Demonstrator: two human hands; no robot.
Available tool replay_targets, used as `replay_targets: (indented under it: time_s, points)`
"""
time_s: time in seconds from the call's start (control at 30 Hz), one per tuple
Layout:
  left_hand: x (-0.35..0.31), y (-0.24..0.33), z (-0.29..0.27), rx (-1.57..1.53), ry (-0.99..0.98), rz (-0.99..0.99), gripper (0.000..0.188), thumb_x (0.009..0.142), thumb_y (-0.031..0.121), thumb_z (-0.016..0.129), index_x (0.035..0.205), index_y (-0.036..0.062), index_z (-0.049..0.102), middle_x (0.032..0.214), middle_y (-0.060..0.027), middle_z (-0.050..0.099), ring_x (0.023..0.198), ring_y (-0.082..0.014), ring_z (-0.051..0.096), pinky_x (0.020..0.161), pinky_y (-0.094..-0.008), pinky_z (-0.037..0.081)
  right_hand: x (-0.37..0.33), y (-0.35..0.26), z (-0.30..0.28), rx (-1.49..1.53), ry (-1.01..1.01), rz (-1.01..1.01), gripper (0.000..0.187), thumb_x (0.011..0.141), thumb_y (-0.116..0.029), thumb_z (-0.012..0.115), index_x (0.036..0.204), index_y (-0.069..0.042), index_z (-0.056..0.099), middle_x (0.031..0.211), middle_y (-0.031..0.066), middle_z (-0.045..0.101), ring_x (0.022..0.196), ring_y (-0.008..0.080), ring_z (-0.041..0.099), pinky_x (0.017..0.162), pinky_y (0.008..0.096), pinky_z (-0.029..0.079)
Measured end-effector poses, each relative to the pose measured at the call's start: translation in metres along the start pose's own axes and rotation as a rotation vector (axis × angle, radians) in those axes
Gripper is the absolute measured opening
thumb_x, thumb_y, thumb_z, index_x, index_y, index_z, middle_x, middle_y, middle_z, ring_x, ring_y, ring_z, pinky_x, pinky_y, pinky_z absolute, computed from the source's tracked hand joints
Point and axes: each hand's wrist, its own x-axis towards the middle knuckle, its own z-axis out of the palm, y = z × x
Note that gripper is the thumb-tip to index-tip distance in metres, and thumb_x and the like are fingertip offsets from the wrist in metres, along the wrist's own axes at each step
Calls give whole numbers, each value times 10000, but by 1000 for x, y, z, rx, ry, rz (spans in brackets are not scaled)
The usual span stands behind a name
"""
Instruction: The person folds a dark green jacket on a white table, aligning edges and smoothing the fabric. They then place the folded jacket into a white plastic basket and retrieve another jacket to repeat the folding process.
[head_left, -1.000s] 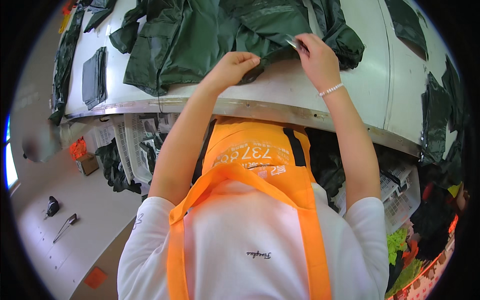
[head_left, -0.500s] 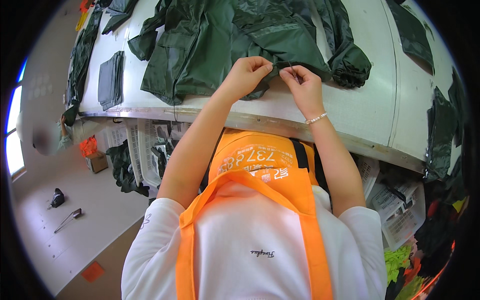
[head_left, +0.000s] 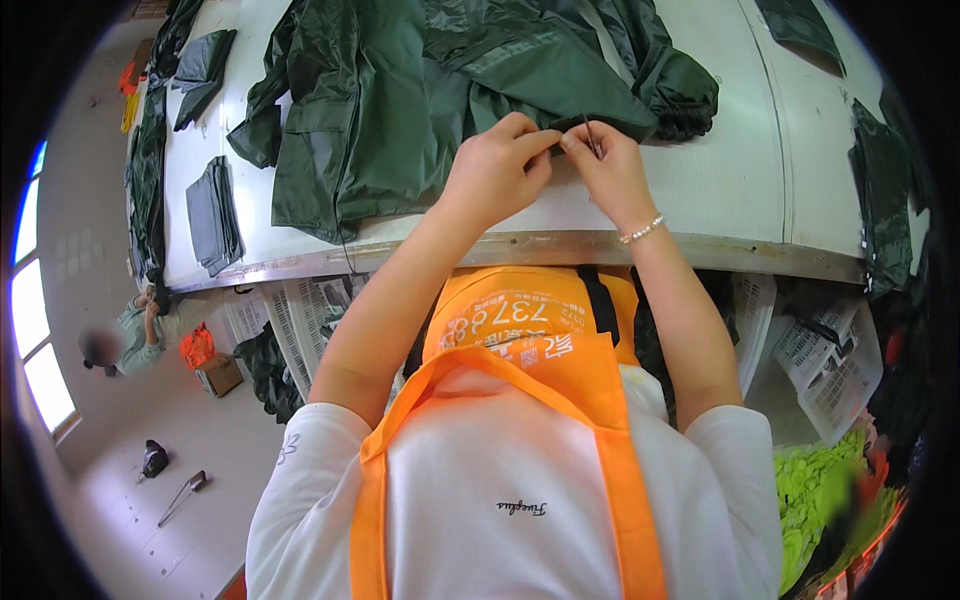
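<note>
A green jacket (head_left: 400,110) lies on the tabletop (head_left: 745,190); toward the tabletop's near edge, the left hand (head_left: 505,168) pinches the jacket's hem, and the right hand (head_left: 607,168), just beside, grips a slim metal tool (head_left: 590,136).

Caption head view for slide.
Right hand, holding slim tool, meets left hand at the edge of a dark green garment on white table.

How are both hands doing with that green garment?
Left hand pinching edge of green garment. Right hand beside it, gripping slim tool. Garment spread on white table; nothing visibly blocking.
</note>
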Motion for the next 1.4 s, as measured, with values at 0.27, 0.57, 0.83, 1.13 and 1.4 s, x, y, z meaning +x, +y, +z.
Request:
replay_targets:
  time_s: [0.27, 0.57, 0.83, 1.13, 1.4]
  points:
    - [6, -31, 0, -22, 212, 65, 75, 739, 17, 665, 810, 30, 685, 767, -100, 641, 648, -241, 620, 588, -294, 492, 7, -1, -9, -414, 11, -173, 165, 877, -111, 617, 969, 21, 653, 791, 22, 650, 642, 43, 453, 590, 215, 418]
    - [4, -76, -43, -380, 345, -525, 148, 806, 80, 692, 904, -30, 684, 779, -12, 662, 689, -49, 556, 654, -184, 438, 81, -20, 34, -414, 158, -461, 286, 861, -31, 545, 1136, -71, 614, 1269, 93, 563, 947, 261, 634, 825, 291, 496]
    - [-81, -140, -42, 217, 484, -402, 95, 724, 82, 720, 784, 25, 673, 806, -85, 634, 711, -187, 605, 645, -266, 468, 146, 28, 147, -372, -406, -444, 278, 931, -192, 501, 1137, -31, 594, 1039, 102, 672, 936, 269, 630, 890, 345, 460]
    - [-97, -144, -52, -100, 333, -565, 91, 783, 52, 690, 832, -21, 664, 730, -60, 660, 637, -57, 562, 587, -219, 451, 169, 78, 183, 76, -564, -39, 229, 954, -120, 483, 1067, -8, 648, 997, 76, 678, 978, 137, 619, 881, 256, 461]
    - [-118, -178, -54, -729, 226, -778, 113, 839, 59, 651, 902, -34, 658, 814, -60, 680, 713, -88, 605, 657, -209, 476, 63, -1, 156, -531, -363, -174, 448, 848, -347, 637, 1056, 1, 448, 727, 108, 557, 627, 237, 557, 614, 340, 462]
